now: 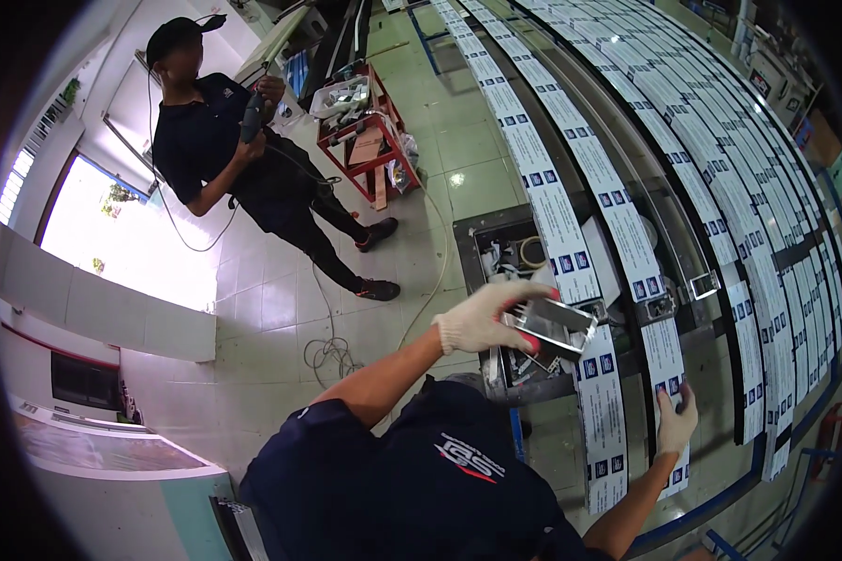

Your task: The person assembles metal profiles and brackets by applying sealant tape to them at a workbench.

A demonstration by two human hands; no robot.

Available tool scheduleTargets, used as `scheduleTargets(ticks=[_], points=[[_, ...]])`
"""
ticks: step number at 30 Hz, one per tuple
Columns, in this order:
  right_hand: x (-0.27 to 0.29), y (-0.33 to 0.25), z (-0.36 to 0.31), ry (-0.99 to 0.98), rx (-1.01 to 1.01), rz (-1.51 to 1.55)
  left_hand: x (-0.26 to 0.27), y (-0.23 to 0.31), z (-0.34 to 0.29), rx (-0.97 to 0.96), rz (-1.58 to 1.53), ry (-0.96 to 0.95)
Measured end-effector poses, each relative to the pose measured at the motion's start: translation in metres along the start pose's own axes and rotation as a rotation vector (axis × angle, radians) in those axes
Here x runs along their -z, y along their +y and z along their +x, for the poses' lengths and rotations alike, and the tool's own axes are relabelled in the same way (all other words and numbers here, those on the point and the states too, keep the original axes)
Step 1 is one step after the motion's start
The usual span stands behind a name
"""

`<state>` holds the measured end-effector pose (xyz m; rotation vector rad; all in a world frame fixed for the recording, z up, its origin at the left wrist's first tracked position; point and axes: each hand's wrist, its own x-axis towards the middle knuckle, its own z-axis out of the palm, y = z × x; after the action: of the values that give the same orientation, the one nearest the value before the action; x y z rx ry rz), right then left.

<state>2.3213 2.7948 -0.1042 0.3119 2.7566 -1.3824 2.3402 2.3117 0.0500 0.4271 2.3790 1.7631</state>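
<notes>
My left hand (485, 318), in a white glove with red fingertips, grips a short, shiny rectangular metal piece (561, 329) that looks like a cut hollow section. It is held over a long profile (601, 421) wrapped in white printed film. Beside it, my right hand (675, 425) has its fingers and thumb around the near end of a second film-wrapped profile (664, 351). A small metal fitting (660, 307) sits on this second profile, between my hands. Under my left hand, a dark open tray (466, 245) holds scraps and a roll of tape.
Many more film-covered profiles (720, 168) lie side by side on the right, with a small square metal frame (704, 284) among them. To the left a co-worker (225, 140) stands holding a corded power tool (252, 117). A red cart (370, 140) carries tools; cable (332, 353) lies on the floor.
</notes>
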Motion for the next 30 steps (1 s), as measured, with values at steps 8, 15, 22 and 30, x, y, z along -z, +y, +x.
scheduleTargets(ticks=[8,15,22,30], points=[[-0.055,-0.073,-0.096,-0.349,-0.123,0.842,-0.043,-0.025,0.084,0.212,-0.446,-0.545],[-0.116,-0.084,-0.094,-0.07,-0.213,0.873,-0.057,-0.082,0.109,0.171,-0.484,-0.245],[-0.137,-0.127,-0.051,-0.113,-0.347,0.781,-0.021,-0.088,0.107,0.301,-0.651,-0.243],[-0.176,-0.257,0.008,-0.413,0.147,0.747,0.008,-0.119,0.115,0.521,-0.98,-0.144]])
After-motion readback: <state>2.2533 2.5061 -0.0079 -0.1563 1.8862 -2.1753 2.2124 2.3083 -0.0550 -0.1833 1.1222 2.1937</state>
